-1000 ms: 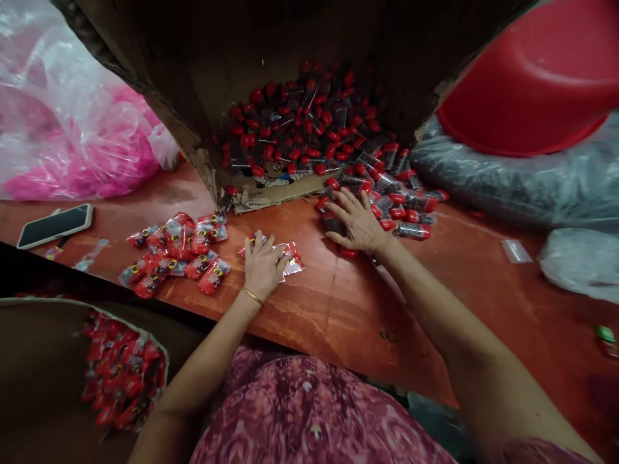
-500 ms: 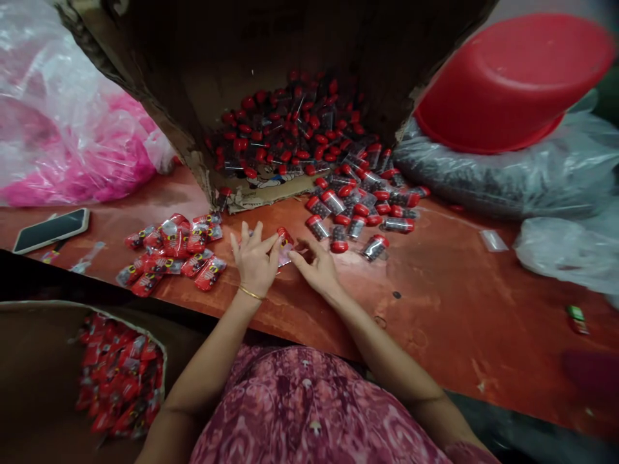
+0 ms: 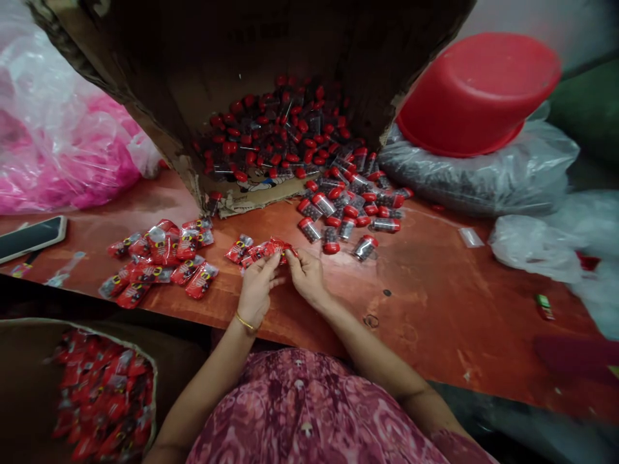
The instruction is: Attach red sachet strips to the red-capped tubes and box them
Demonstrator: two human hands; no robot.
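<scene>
My left hand [image 3: 260, 290] and my right hand [image 3: 308, 276] meet over the table, fingertips close together. Both pinch a small red printed packet [image 3: 279, 245], partly hidden by the fingers. A few similar red packets, one of them a separate packet [image 3: 240, 247], lie just beyond my left hand. Farther left is a loose group of filled red packets [image 3: 167, 245] with clear plastic ends. Beyond my right hand lie several small clear bottles [image 3: 346, 227] with red caps and dark contents.
An open cardboard box [image 3: 164, 129] on its side holds many red-capped bottles. Below left, another box [image 3: 153, 393] holds red packets. A phone [image 3: 33, 237] lies left. A red tub [image 3: 483, 90] sits upside down on a plastic bag [image 3: 474, 183] at right. Pink material fills another bag [image 3: 72, 154].
My left hand has turned from spread fingers to a pinch beside my right hand. Red packets beyond it now show more clearly. The whole view has shifted slightly.
</scene>
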